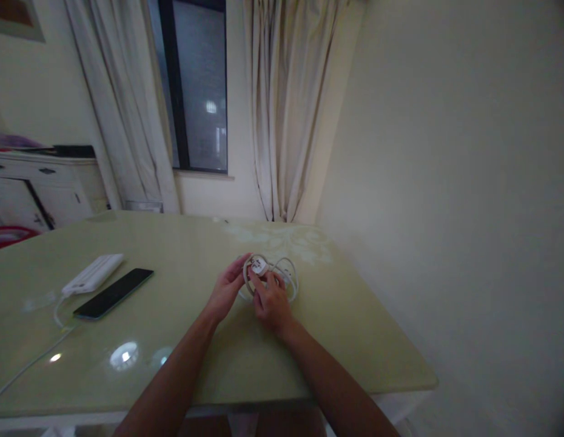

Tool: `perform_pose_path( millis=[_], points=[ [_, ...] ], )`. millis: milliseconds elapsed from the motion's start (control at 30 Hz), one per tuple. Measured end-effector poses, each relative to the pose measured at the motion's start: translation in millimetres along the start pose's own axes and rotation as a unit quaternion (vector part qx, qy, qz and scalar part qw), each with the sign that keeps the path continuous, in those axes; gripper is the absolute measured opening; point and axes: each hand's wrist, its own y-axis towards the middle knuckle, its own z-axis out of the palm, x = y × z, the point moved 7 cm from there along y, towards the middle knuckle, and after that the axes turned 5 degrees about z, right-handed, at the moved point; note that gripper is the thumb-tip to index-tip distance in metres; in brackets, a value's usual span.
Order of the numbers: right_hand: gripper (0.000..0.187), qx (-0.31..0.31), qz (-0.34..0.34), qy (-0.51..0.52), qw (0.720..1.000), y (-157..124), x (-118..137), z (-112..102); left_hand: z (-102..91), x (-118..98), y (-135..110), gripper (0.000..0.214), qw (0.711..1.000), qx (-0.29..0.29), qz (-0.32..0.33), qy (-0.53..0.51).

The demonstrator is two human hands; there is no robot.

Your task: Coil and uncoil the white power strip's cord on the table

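Above the table, my left hand (230, 285) is closed on a coiled white cable (295, 282), at the left side of the loops. A small rounded white piece with dark slots, like a plug or socket end (259, 265), sits among the loops between my two hands. My right hand (273, 303) is closed around the lower right part of the coil, its fingers bent against the cable and the white piece. The fingers partly hide the coil, and some loops stick out to the right.
On the glossy pale green table (182, 352), a dark phone (114, 295) lies left of my hands. Beside it is a white power bank (94, 274) with a white cord (31, 363) running to the near left edge. A wall (446, 182) borders the right side.
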Motion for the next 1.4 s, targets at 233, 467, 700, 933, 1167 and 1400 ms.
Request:
perform_pose_path(
  millis=[233,467,700,933,1167,1400],
  points=[
    [0.066,0.007,-0.018,0.006,1.000,-2,1,1,3.7,-5,1,0.057,0.994,0.024,0.040,0.097],
    [0.043,0.013,-0.023,0.047,0.999,-2,-1,3,-11.2,-7,4,0.033,0.964,-0.027,0.133,0.227],
    [0.034,-0.157,0.136,0.082,0.975,0,-54,-26,-39.4,-19,3,0.033,0.904,-0.144,0.196,0.352],
    [0.024,-0.087,0.328,0.101,0.935,-16,-142,6,-60.0,-32,-2,0.043,0.873,-0.272,0.185,0.361],
    [0.033,-0.089,0.364,0.063,0.925,-26,-151,16,-62.8,-37,-1,0.030,0.843,-0.230,0.219,0.435],
    [0.039,-0.122,0.391,0.145,0.901,-32,-170,20,-84.6,-36,-4,0.027,0.858,-0.324,0.183,0.354]
  ],
)
